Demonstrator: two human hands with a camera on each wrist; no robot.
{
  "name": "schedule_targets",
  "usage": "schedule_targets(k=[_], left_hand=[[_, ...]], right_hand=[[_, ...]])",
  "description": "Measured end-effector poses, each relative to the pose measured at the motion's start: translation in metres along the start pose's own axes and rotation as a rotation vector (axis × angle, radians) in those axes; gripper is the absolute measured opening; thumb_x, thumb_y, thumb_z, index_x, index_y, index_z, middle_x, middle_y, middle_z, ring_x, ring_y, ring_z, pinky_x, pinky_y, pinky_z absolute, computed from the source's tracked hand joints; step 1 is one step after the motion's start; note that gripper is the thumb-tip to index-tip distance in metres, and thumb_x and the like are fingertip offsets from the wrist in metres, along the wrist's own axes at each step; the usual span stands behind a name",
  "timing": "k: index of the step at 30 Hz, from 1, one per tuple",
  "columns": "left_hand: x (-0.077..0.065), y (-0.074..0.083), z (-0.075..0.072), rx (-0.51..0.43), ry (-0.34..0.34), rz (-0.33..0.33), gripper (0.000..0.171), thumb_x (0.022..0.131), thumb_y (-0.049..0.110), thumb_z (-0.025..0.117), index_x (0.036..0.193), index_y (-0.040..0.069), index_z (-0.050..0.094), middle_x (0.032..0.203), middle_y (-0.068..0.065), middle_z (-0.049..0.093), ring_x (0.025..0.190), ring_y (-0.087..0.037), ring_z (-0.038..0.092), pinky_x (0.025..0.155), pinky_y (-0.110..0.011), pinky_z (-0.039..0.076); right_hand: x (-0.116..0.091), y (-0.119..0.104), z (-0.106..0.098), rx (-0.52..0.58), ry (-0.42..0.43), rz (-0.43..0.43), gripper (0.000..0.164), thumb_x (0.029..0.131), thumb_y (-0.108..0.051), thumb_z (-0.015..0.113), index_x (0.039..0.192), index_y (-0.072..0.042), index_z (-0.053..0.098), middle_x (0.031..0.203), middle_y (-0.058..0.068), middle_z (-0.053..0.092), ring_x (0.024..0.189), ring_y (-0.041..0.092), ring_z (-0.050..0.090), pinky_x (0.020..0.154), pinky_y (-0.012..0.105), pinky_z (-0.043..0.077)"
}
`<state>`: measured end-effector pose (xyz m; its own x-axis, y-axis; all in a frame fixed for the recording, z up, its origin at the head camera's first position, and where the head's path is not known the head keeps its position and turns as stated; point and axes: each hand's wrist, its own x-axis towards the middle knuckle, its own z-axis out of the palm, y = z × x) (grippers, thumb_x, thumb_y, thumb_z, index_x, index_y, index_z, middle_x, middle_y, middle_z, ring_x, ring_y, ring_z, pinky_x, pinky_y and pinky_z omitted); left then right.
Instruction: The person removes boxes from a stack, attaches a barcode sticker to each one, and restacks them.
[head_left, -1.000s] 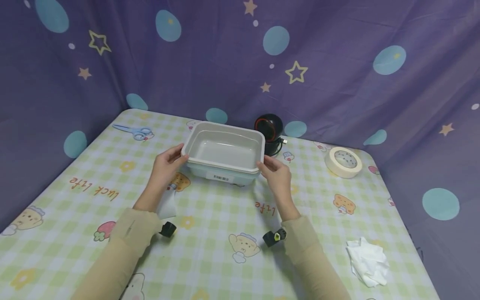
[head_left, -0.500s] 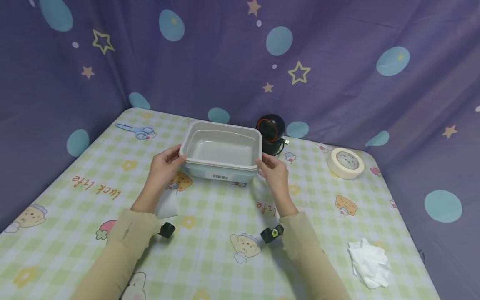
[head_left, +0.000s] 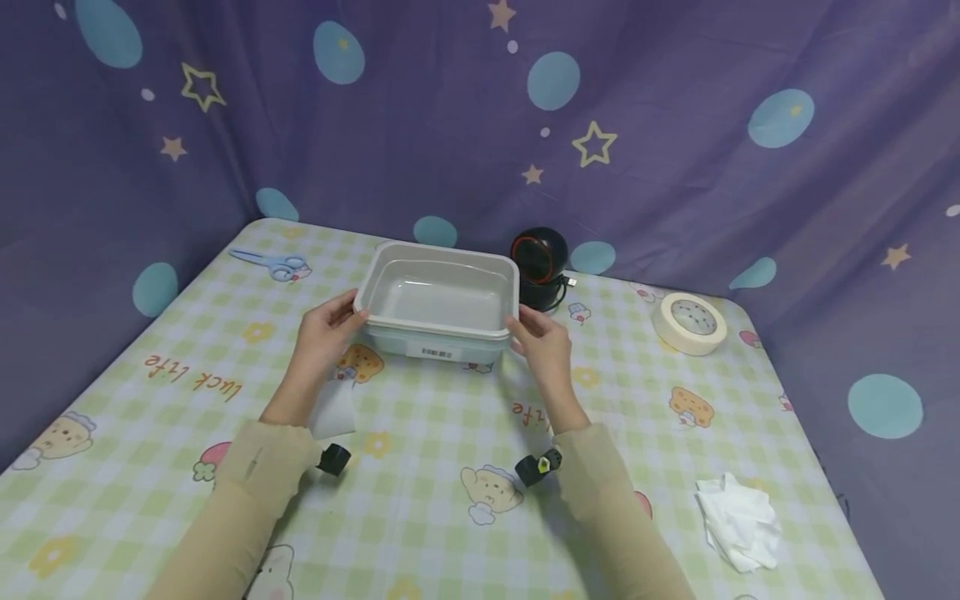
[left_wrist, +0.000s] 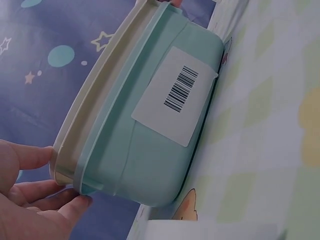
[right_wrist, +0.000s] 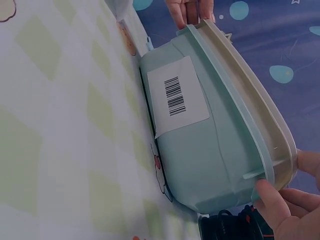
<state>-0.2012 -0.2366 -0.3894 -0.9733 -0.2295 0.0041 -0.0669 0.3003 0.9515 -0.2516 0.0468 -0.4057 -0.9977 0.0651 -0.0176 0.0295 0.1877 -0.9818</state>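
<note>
A teal plastic box (head_left: 378,340) with a grey-beige inner tray (head_left: 450,305) nested in its top sits toward the back of the table. Its front wall carries a white barcode label (left_wrist: 172,95). In the wrist views its bottom edge lies right at the tablecloth. My left hand (head_left: 322,337) holds the left end by the rims, thumb on the tray's edge and fingers under the teal rim (left_wrist: 85,175). At the other end my right hand (head_left: 546,343) grips the rims likewise, thumb on top. The tray's visible inside holds nothing.
Behind the box's right end stands a black round device (head_left: 551,252) with a USB cable. Blue scissors (head_left: 282,267) lie back left, a tape roll (head_left: 673,336) back right. A crumpled white tissue (head_left: 738,521) lies front right, a white slip (head_left: 335,410) beside my left forearm.
The box with its tray has shifted slightly left, away from the black device, both hands moving along with it. Their hold on the rims looks the same.
</note>
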Motion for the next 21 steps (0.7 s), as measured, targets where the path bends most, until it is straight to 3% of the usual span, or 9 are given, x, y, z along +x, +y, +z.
schedule_targets(k=[5,14,17,21], left_hand=[[0.003,-0.002,-0.005,-0.02,0.016,0.007,0.054,0.101,0.018,0.052,0.149,0.005,0.033,0.153,-0.017,0.037,0.141,-0.03,0.038,0.115,-0.04,0.035],[0.007,-0.007,-0.013,-0.02,0.063,-0.015,0.053,0.1,0.018,0.052,0.148,0.003,0.035,0.152,-0.017,0.04,0.14,-0.029,0.04,0.115,-0.04,0.036],[0.007,-0.007,-0.014,-0.023,0.058,-0.004,0.053,0.1,0.017,0.052,0.148,0.001,0.034,0.151,-0.018,0.04,0.14,-0.03,0.04,0.115,-0.04,0.036],[0.008,-0.005,-0.018,0.02,0.051,0.052,0.055,0.101,0.02,0.052,0.149,0.002,0.032,0.154,-0.016,0.036,0.142,-0.032,0.036,0.116,-0.043,0.033]], right_hand=[[0.004,0.0,0.009,0.039,-0.004,-0.001,0.042,0.09,-0.021,0.07,0.128,-0.006,0.061,0.129,0.015,0.064,0.116,0.027,0.063,0.087,0.034,0.057],[0.007,0.002,0.022,0.029,-0.011,0.012,0.045,0.089,-0.027,0.071,0.129,-0.01,0.061,0.13,0.01,0.064,0.116,0.021,0.064,0.086,0.028,0.057],[0.009,0.003,0.017,0.011,-0.044,-0.015,0.044,0.09,-0.026,0.069,0.13,-0.009,0.06,0.13,0.011,0.064,0.116,0.023,0.064,0.088,0.028,0.057],[0.012,0.003,-0.002,-0.117,-0.108,-0.103,0.043,0.096,-0.031,0.061,0.132,-0.008,0.058,0.132,0.013,0.062,0.117,0.027,0.063,0.096,0.033,0.054]])
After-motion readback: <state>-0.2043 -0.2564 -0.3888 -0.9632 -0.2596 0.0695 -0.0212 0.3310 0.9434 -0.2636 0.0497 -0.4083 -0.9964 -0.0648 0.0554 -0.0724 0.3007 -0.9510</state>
